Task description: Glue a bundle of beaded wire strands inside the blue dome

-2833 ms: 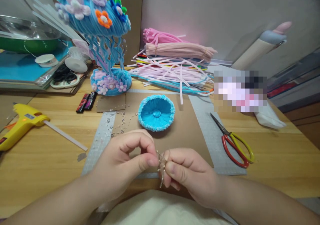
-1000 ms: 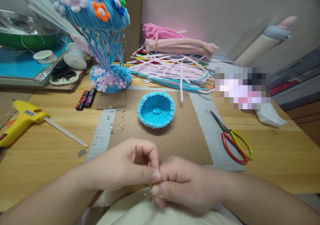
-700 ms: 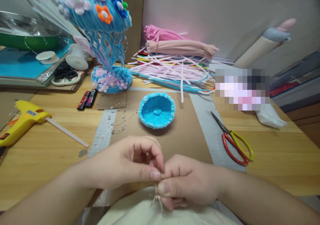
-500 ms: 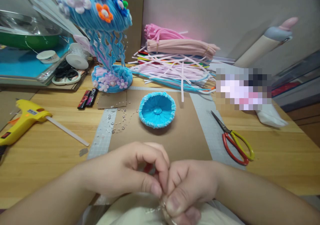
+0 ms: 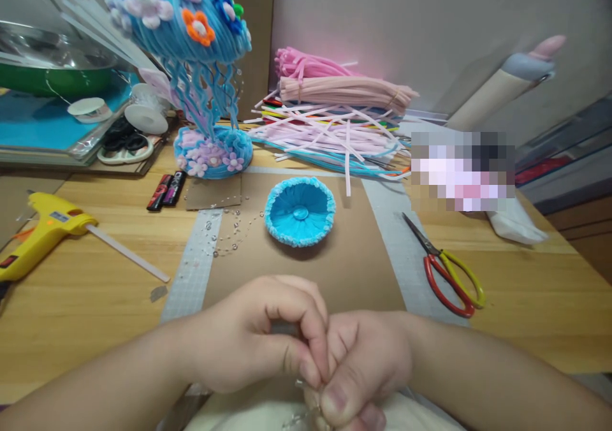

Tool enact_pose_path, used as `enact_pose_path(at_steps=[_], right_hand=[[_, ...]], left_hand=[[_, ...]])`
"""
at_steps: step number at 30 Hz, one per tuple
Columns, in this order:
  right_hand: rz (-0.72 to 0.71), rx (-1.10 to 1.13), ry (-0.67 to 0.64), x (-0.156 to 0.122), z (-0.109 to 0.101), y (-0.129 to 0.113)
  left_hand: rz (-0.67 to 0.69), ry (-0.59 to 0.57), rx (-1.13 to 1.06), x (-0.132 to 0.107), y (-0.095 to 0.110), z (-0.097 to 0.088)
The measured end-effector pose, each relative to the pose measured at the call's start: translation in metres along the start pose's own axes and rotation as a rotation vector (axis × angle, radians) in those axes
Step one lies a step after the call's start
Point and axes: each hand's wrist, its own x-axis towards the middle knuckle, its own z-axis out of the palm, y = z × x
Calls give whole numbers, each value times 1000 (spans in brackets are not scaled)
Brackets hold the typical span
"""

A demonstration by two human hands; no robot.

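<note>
My left hand (image 5: 268,338) is closed in a pinch, its thumb and fingertips meeting my right hand (image 5: 366,367) low in front of me. Between my right thumb and fingers is a small clear, glinting piece (image 5: 314,399); its kind is too blurred to name. The left fingertips touch its upper end, and what they grip is partly hidden. Beyond the hands, a blue fuzzy-rimmed bowl (image 5: 300,213) sits open side up on a brown cardboard sheet (image 5: 354,271). Left of the bowl lie clear beaded strands (image 5: 234,230).
Red-and-yellow-handled scissors (image 5: 452,275) lie on the right, a yellow glue gun (image 5: 45,227) on the left. A blue pipe-cleaner jellyfish with flowers (image 5: 176,29) stands behind. Bundles of pipe cleaners (image 5: 344,93) are stacked at the back. Two small batteries (image 5: 166,190) lie near the jellyfish base.
Both hands stay together and have shifted slightly; the left fingertips have moved a little to the right. The clear piece has turned slightly. Things on the table have not moved.
</note>
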Motion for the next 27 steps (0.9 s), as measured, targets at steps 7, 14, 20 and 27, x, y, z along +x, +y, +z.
enact_pose_path(at_steps=[7,14,20,27], right_hand=[[-151,-139,39,-1,14,-7],[-361,-114,144,-4,13,-3],[-407,-42,125,-1,8,5],[-559,-33,130,4,2,14]], left_hand=[[-218,46,-523,-4,-7,1],[-69,162,-390,-5,-5,3],[18,246,-131,-6,-3,3],[-20,262,-147,-7,-1,5]])
